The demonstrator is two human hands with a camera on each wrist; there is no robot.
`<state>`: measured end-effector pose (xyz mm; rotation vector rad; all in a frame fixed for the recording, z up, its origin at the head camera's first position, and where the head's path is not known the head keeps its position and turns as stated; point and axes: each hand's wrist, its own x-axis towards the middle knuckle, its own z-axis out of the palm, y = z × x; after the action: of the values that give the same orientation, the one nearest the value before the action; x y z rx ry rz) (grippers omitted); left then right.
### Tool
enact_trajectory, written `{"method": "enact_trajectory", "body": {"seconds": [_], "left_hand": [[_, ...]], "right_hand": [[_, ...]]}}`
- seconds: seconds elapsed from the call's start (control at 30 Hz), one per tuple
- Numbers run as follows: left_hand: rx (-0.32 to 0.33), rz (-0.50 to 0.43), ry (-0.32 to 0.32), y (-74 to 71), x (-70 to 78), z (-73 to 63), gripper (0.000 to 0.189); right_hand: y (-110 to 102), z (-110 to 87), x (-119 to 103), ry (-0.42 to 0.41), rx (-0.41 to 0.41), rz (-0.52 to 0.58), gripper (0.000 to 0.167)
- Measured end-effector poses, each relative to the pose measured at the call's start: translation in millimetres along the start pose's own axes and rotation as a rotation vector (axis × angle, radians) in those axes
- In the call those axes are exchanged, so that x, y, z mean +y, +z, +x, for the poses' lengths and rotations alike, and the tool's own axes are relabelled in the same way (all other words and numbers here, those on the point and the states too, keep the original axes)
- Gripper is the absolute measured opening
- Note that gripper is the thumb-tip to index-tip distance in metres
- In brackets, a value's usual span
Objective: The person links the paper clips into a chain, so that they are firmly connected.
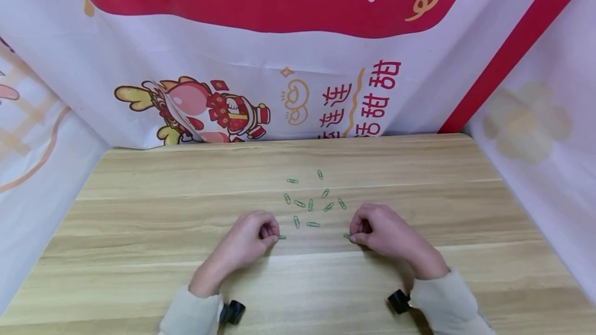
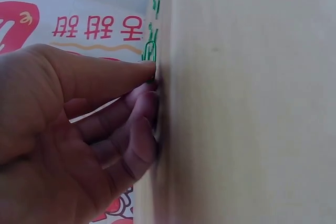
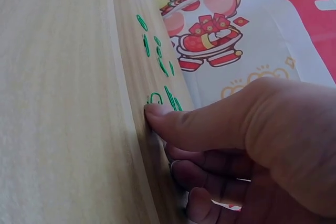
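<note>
Left hand (image 1: 253,234) pinching one green paper clip (image 1: 282,237), right hand (image 1: 384,231) pinching a second clip (image 1: 346,235), both at the wooden table (image 1: 139,221) near the loose clips (image 1: 310,204), probably gripping best lightly, leaving clip ends exposed.

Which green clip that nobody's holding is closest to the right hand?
The loose clip farthest right in the head view, just left of the right hand; the other loose clips lie farther left.
</note>
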<state>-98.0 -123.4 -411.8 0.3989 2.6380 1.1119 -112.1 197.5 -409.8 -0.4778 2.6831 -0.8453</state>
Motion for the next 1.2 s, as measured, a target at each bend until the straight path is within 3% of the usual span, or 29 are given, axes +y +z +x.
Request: {"method": "enact_trajectory", "body": {"seconds": [0.13, 0.3, 0.5, 0.67, 0.9, 1.2], "left_hand": [[0.013, -0.038, -0.001, -1.7, 1.2, 2.8, 0.014], [0.078, -0.097, 0.035, -6.5, 6.6, 5.9, 0.013], [0.177, -0.225, 0.022, -11.9, 18.6, 9.0, 0.012], [0.239, -0.335, -0.008, -12.1, 29.7, 10.8, 0.013], [0.295, -0.466, -0.024, -14.7, 46.6, 11.4, 0.014], [0.342, -0.556, -0.018, -19.3, 69.5, 10.1, 0.017]], "right_hand": [[0, 0.5, 1, -0.002, -0.004, 0.027, 0.017], [0, 1.8, 2, -0.010, 0.017, 0.114, 0.013], [-5, 6.6, -3, -0.036, 0.114, 0.246, 0.009], [-11, 10.3, -12, -0.040, 0.188, 0.347, 0.011], [-19, 13.0, -30, 0.002, 0.221, 0.473, 0.014], [-23, 17.2, -50, -0.002, 0.256, 0.571, 0.014]]}}
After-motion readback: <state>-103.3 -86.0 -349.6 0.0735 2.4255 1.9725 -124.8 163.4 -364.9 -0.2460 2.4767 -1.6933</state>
